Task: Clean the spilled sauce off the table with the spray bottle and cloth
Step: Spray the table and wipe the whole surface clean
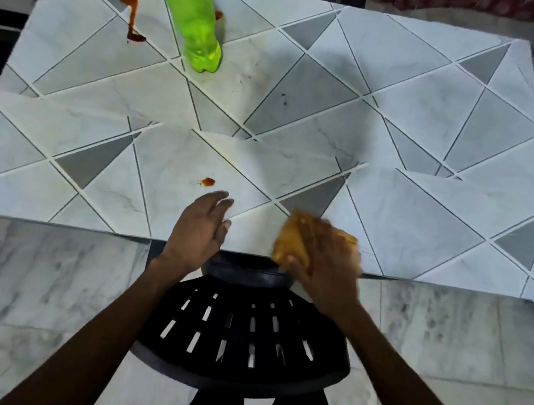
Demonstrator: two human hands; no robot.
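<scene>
The right hand (322, 266) is clutching a crumpled orange-brown cloth (301, 238), fingers curled round it, likely readying a wipe. The left hand (201, 223) is lying slack, fingers spread. Both are well this side of the bright green plastic bottle (193, 14) on the grey triangle-patterned table (409, 119). Red sauce smears (131, 8) are drying just left of that bottle.

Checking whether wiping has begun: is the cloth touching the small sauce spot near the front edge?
Apart. Head view: the cloth, gripped by the right hand, has bare table between it and the sauce spot.
</scene>
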